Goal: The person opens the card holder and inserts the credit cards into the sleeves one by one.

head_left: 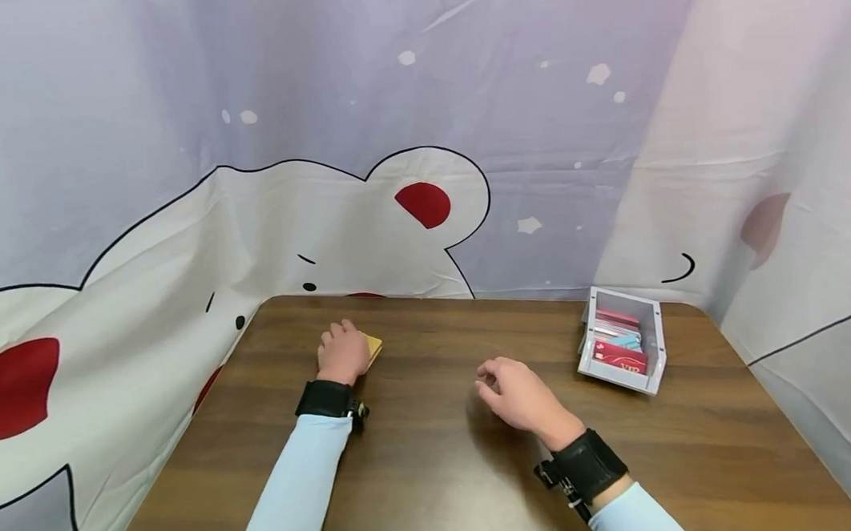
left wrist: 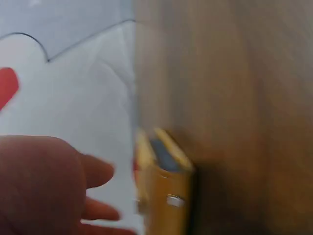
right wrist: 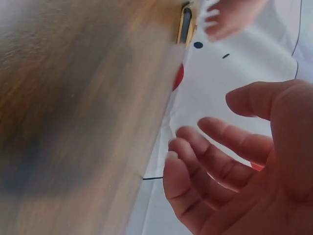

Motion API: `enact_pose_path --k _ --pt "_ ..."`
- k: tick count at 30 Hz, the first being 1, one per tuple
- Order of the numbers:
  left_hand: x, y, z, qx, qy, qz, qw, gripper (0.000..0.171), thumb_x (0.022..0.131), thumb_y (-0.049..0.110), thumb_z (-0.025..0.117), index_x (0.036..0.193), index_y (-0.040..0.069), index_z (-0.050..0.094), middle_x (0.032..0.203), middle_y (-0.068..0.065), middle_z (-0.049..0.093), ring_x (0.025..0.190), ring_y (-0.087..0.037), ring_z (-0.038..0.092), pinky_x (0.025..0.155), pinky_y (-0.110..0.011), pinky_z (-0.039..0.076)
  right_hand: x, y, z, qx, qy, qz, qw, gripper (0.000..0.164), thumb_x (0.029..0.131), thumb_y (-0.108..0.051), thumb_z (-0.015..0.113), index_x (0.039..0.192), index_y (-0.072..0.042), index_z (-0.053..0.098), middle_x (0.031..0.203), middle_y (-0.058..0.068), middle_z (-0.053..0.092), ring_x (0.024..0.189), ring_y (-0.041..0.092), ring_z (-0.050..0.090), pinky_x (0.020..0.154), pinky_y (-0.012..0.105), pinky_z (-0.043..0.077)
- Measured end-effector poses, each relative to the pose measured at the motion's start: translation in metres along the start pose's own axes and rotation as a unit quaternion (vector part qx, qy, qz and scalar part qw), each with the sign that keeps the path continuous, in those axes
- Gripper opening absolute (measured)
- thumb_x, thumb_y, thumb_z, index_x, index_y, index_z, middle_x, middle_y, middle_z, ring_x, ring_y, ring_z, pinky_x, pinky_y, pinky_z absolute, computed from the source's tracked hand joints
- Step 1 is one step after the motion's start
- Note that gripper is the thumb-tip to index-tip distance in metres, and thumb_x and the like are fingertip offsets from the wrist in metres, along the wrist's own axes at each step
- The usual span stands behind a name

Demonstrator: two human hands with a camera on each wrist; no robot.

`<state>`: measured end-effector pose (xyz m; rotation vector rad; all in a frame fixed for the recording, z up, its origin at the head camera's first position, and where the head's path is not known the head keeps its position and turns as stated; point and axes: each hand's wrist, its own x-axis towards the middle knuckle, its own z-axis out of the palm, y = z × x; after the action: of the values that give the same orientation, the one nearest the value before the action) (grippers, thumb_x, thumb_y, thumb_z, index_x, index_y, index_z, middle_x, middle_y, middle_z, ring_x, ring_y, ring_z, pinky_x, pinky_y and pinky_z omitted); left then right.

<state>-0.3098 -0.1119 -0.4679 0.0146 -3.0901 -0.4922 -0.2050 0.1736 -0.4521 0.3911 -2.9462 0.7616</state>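
Note:
A yellow wallet-like case (head_left: 374,350) with a dark inside lies near the back left of the table. In the left wrist view the case (left wrist: 164,191) shows a silver snap on its side. My left hand (head_left: 343,354) is over it in the head view, hiding most of it. Its fingers (left wrist: 98,171) are spread and apart from the case, holding nothing. Over the middle of the table, my right hand (head_left: 520,393) hangs with loosely bent fingers and an empty palm, as the right wrist view shows.
At the back right stands a grey-white box (head_left: 595,369) with several cards (head_left: 621,355) in it, a red one in front. The brown wooden table (head_left: 421,458) meets a printed cloth (head_left: 534,131) along its back and sides.

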Motion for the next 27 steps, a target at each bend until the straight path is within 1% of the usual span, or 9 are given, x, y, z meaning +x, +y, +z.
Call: enact_pose_path --k 3,5,7,9,11,13,16,20,27 --pt "-0.004 -0.010 0.006 0.007 -0.043 0.016 0.9989 0.054 0.106 0.030 0.053 0.146 -0.005 0.046 0.147 -0.026 0.045 0.130 -0.049 0.043 0.106 -0.061 0.039 -0.005 0.002 -0.002 0.002 -0.001 -0.015 1.000 0.014 0.095 -0.018 0.070 0.104 -0.009 0.075 0.083 -0.006 0.064 0.074 0.005 0.057 0.071 0.027 0.050" --pt "-0.012 -0.007 0.010 0.004 -0.053 0.057 0.9970 0.051 0.104 0.034 0.059 0.143 0.003 0.054 0.151 -0.018 0.048 0.132 -0.048 0.042 0.106 -0.061 0.039 -0.008 0.004 -0.002 0.000 -0.003 -0.025 1.000 0.009 0.093 -0.015 0.070 0.098 -0.010 0.076 0.077 -0.008 0.061 0.069 0.004 0.053 0.068 0.025 0.047" --pt "-0.021 0.003 0.014 -0.008 -0.054 0.127 0.9905 0.048 0.100 0.032 0.065 0.141 0.007 0.058 0.153 -0.014 0.051 0.133 -0.046 0.043 0.105 -0.061 0.040 -0.010 0.006 -0.001 0.003 -0.014 -0.034 0.999 0.007 0.092 -0.013 0.070 0.094 -0.011 0.076 0.074 -0.010 0.060 0.067 0.004 0.051 0.066 0.024 0.046" --pt "-0.033 0.016 0.018 -0.019 -0.062 0.206 0.9764 0.048 0.097 0.030 0.070 0.138 0.007 0.061 0.152 -0.013 0.053 0.132 -0.045 0.046 0.104 -0.060 0.042 -0.012 0.007 0.000 0.010 -0.033 -0.042 0.999 0.007 0.092 -0.012 0.070 0.091 -0.012 0.077 0.072 -0.010 0.061 0.065 0.003 0.051 0.065 0.023 0.046" --pt "-0.047 0.032 0.022 -0.029 -0.075 0.281 0.9564 0.053 0.094 0.029 0.075 0.137 0.003 0.060 0.150 -0.016 0.055 0.131 -0.044 0.049 0.106 -0.057 0.044 -0.013 0.007 0.001 0.021 -0.048 -0.050 0.997 0.007 0.092 -0.012 0.070 0.088 -0.012 0.076 0.071 -0.011 0.062 0.063 0.002 0.051 0.063 0.023 0.046" --pt "-0.062 0.047 0.028 -0.029 -0.089 0.327 0.9404 0.061 0.092 0.033 0.077 0.139 0.000 0.058 0.148 -0.018 0.055 0.133 -0.039 0.051 0.109 -0.051 0.044 -0.014 0.008 0.002 0.030 -0.056 -0.055 0.996 0.008 0.091 -0.012 0.071 0.085 -0.013 0.075 0.069 -0.011 0.063 0.061 0.000 0.051 0.062 0.022 0.046" --pt "-0.082 0.069 0.036 -0.011 -0.092 0.359 0.9286 0.071 0.090 0.043 0.078 0.140 -0.001 0.056 0.145 -0.017 0.056 0.134 -0.034 0.051 0.112 -0.042 0.044 -0.015 0.010 0.005 0.043 -0.056 -0.056 0.996 0.005 0.091 -0.013 0.074 0.085 -0.014 0.074 0.066 -0.011 0.061 0.059 -0.001 0.050 0.059 0.021 0.044" --pt "-0.100 0.086 0.044 0.009 -0.079 0.387 0.9188 0.070 0.088 0.050 0.078 0.138 0.004 0.059 0.139 -0.010 0.060 0.132 -0.027 0.053 0.111 -0.035 0.045 -0.016 0.014 0.012 0.079 -0.078 -0.028 0.993 0.007 0.091 -0.018 0.074 0.094 -0.013 0.071 0.061 -0.008 0.054 0.053 0.001 0.047 0.052 0.021 0.039" --pt "-0.112 0.094 0.048 0.037 -0.078 0.388 0.9176 0.069 0.088 0.052 0.076 0.137 0.006 0.059 0.138 -0.008 0.061 0.133 -0.025 0.052 0.111 -0.031 0.045 -0.020 0.022 0.024 0.112 -0.107 -0.001 0.988 0.022 0.090 -0.029 0.076 0.078 -0.017 0.062 0.061 -0.010 0.050 0.053 0.003 0.046 0.053 0.021 0.037"
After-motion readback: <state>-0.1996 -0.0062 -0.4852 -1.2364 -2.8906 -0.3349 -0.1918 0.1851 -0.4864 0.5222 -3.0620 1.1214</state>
